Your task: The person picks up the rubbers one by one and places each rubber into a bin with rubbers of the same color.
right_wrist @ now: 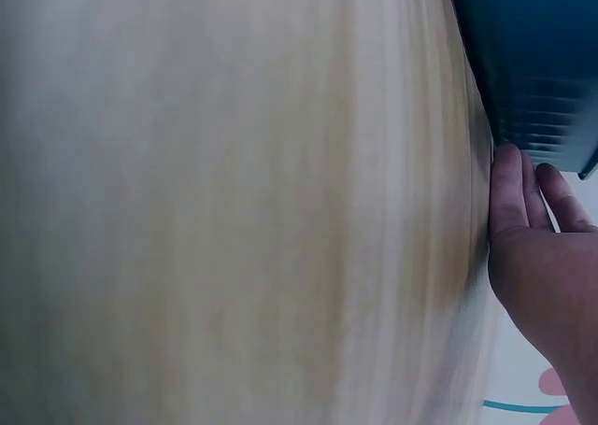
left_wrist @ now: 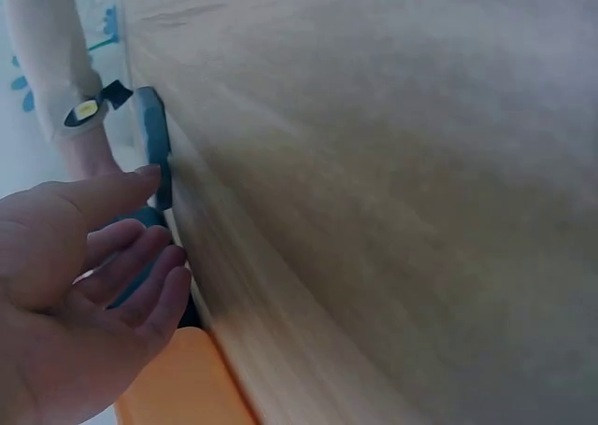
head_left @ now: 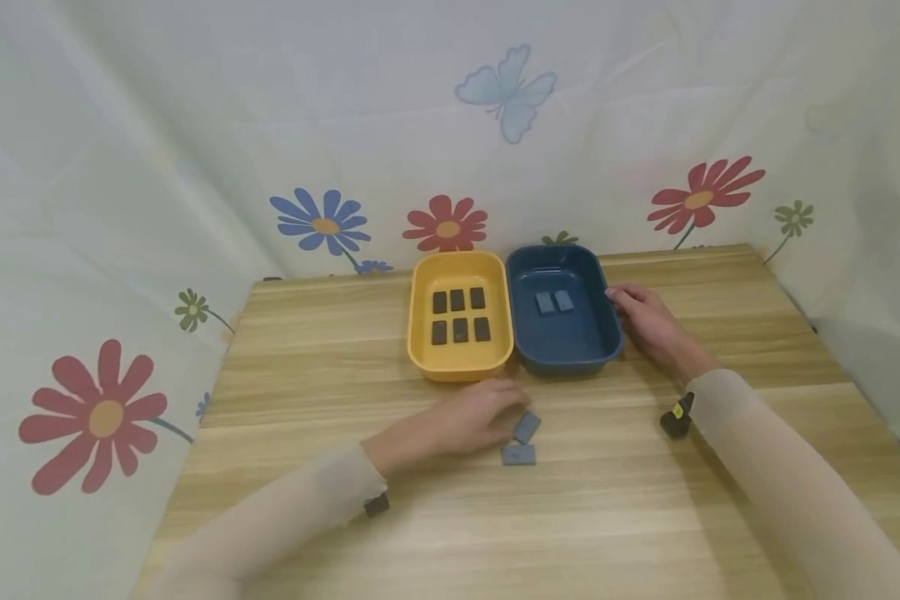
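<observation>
My left hand (head_left: 480, 415) reaches over the table just in front of the yellow tray, thumb and fingers apart. Two small blue-grey rectangular tiles, an angled one (head_left: 527, 427) and a level one (head_left: 519, 455), lie by its fingertips. In the left wrist view the thumb overlaps a tile (left_wrist: 152, 131), with a gap between thumb and fingers. My right hand (head_left: 648, 325) touches the right side of the dark blue tray (head_left: 562, 350); in the right wrist view its straight fingers (right_wrist: 507, 187) lie against the outer wall. Two blue-grey tiles (head_left: 553, 302) sit side by side in that tray.
Left of the blue tray and against it stands the yellow tray (head_left: 461, 360), holding several dark tiles (head_left: 461, 330) in two rows. Both trays are on a wood-grain table (head_left: 330, 358), near its back edge. A flower-printed curtain (head_left: 390, 125) hangs behind.
</observation>
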`<state>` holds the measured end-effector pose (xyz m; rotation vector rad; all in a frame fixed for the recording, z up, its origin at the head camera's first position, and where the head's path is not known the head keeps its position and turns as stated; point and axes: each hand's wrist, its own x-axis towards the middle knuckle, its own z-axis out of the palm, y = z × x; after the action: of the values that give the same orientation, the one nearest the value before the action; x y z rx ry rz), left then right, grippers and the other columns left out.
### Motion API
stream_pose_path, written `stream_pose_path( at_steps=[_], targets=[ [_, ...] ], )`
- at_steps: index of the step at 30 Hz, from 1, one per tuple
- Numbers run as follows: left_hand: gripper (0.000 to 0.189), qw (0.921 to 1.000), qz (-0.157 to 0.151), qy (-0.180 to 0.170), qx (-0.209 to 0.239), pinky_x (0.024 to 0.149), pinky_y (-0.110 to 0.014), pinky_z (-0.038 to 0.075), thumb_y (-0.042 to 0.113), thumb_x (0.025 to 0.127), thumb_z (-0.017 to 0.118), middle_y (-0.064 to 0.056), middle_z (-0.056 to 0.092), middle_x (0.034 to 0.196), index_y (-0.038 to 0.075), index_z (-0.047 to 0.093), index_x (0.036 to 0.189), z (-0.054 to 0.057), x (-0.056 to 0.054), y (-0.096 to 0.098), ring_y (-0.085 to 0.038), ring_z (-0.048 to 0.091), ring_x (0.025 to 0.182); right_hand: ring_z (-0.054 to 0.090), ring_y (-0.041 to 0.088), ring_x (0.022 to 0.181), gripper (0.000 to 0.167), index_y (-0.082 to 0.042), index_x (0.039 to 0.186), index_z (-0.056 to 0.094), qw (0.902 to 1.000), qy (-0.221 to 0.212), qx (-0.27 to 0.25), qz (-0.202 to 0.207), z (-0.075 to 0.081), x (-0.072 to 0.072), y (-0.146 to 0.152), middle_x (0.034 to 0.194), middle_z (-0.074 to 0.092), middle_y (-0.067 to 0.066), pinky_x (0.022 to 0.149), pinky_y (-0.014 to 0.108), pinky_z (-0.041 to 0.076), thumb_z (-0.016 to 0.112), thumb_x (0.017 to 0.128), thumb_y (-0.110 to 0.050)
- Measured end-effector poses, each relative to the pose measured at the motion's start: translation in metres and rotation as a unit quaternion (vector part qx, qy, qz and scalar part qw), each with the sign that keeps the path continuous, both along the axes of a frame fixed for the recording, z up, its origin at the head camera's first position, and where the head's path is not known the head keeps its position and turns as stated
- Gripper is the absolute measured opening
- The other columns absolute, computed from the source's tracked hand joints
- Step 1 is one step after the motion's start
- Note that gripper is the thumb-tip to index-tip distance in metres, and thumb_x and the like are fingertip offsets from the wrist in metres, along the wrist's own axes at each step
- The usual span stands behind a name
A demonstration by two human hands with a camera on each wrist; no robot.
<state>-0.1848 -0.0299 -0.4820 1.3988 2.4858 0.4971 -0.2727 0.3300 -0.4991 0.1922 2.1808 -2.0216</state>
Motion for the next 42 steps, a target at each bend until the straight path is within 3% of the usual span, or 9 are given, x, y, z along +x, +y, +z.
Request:
stream_pose_path(
  at_steps=[7, 14, 24, 29, 36, 42],
  targets=[
    [0.046, 0.9987, -0.046, 0.019, 0.013, 0.115, -0.024, 0.043, 0.022, 0.093, 0.084, 0.006, 0.064, 0.134, 0.018, 0.068, 0.135, -0.004, -0.004, 0.004, -0.012, 0.055, 0.129, 0.064, 0.007, 0.094, 0.046, 0.005, 0.136, 0.054, 0.9999, 0.016, -0.003, -0.003, 0.001, 0.003, -0.003, 0.103, 0.067, -0.007, 0.080, 0.018, 0.059, 0.058, 0.111, -0.033],
    [0.043, 0.9985, -0.053, 0.016, 0.001, 0.113, -0.020, 0.044, 0.028, 0.095, 0.083, 0.007, 0.065, 0.133, 0.019, 0.068, 0.134, -0.002, -0.006, 0.006, -0.008, 0.055, 0.127, 0.063, 0.007, 0.094, 0.047, 0.007, 0.135, 0.053, 0.9999, 0.016, -0.001, -0.004, 0.003, 0.006, -0.003, 0.102, 0.066, -0.006, 0.081, 0.018, 0.058, 0.057, 0.111, -0.033],
    [0.045, 0.9959, -0.041, -0.055, 0.059, 0.098, -0.017, 0.052, 0.034, 0.093, 0.084, 0.016, 0.063, 0.121, 0.020, 0.069, 0.133, 0.034, -0.005, 0.010, -0.008, 0.063, 0.113, 0.062, 0.007, 0.096, 0.047, 0.006, 0.140, 0.051, 1.0000, 0.006, -0.006, -0.004, 0.000, 0.002, 0.001, 0.105, 0.066, -0.006, 0.081, 0.018, 0.058, 0.056, 0.112, -0.031],
    [0.042, 0.9942, -0.029, -0.079, 0.068, 0.096, -0.017, 0.053, 0.034, 0.093, 0.085, 0.016, 0.065, 0.120, 0.021, 0.071, 0.130, 0.045, -0.009, 0.014, -0.008, 0.064, 0.113, 0.060, 0.008, 0.100, 0.053, 0.006, 0.143, 0.050, 0.9999, 0.000, 0.016, 0.002, 0.001, 0.003, 0.000, 0.111, 0.063, -0.004, 0.084, 0.017, 0.056, 0.055, 0.112, -0.036],
    [0.041, 0.9933, -0.019, -0.070, 0.090, 0.099, -0.019, 0.054, 0.034, 0.093, 0.085, 0.013, 0.066, 0.118, 0.019, 0.071, 0.128, 0.057, -0.017, 0.021, -0.005, 0.063, 0.111, 0.061, 0.008, 0.099, 0.048, 0.003, 0.140, 0.052, 1.0000, -0.002, 0.002, -0.002, 0.001, 0.004, -0.001, 0.110, 0.064, -0.004, 0.084, 0.017, 0.057, 0.056, 0.111, -0.035],
    [0.042, 0.9929, 0.011, -0.048, 0.108, 0.100, -0.020, 0.053, 0.032, 0.093, 0.085, 0.011, 0.067, 0.120, 0.017, 0.070, 0.129, 0.064, -0.027, 0.026, -0.008, 0.063, 0.112, 0.062, 0.007, 0.097, 0.045, 0.003, 0.138, 0.052, 0.9999, -0.006, -0.007, -0.005, 0.003, 0.003, -0.001, 0.107, 0.065, -0.005, 0.083, 0.017, 0.058, 0.056, 0.111, -0.034]
  ],
)
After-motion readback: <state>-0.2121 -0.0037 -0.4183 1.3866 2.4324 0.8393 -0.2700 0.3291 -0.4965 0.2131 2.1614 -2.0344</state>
